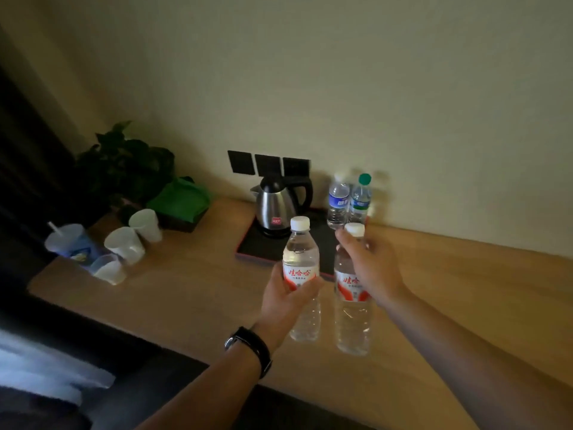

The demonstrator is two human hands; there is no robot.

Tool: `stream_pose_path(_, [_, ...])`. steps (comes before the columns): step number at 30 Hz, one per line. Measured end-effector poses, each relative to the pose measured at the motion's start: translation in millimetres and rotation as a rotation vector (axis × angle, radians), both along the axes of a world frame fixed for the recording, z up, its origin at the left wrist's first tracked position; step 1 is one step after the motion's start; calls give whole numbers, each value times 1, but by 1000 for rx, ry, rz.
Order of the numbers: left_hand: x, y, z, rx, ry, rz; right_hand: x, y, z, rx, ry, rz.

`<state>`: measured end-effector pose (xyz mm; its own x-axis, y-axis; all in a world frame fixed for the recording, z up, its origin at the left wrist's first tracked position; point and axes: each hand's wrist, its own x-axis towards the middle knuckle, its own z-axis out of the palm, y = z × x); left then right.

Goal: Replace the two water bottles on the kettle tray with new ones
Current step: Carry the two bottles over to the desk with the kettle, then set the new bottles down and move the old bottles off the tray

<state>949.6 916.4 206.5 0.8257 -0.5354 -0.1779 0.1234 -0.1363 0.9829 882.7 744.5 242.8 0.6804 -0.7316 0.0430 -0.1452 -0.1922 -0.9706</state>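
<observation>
A black kettle tray (266, 246) with a red rim lies on the wooden desk by the wall. A steel kettle (277, 206) stands on it. At the tray's far right stand two bottles, one with a blue label (338, 201) and one with a green cap (360, 198). My left hand (285, 301) grips a white-capped, red-labelled bottle (300, 259) upright over the tray's near edge. My right hand (372, 265) holds a second red-labelled bottle (352, 318) by its upper part, just right of the first.
Two white paper cups (125, 243) (145, 223), a lidded drink cup with a straw (69, 242) and a small clear cup (108, 270) stand at the desk's left end. A green bag (179, 198) and a plant (124, 159) sit behind. Black wall sockets (268, 164) are above the kettle.
</observation>
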Motion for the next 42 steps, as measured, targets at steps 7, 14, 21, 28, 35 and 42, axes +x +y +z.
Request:
stream_pose_path(7, [66,-46,-51,102,33,-207,29,-16,-58,-69,-32,-37])
stream_pose_path(14, [114,-67,-92,207,38,-439,52,-23,-102,-62,-79,-82])
stream_pose_path(21, [120,-73,-115,228,-76,-472,53,-11,-128,-105,-145,-214])
stream_pose_path(28, [120,-77,-120,190,-57,-479,52,-17,-121,-29,-110,-159])
stream_pose_path(35, [119,-74,-98,162,-16,-534,50,-24,-109,-86,-66,-91])
stream_pose_path(42, [152,-96,-37,110,-221,-506,68,-64,-67,-98,8,-24])
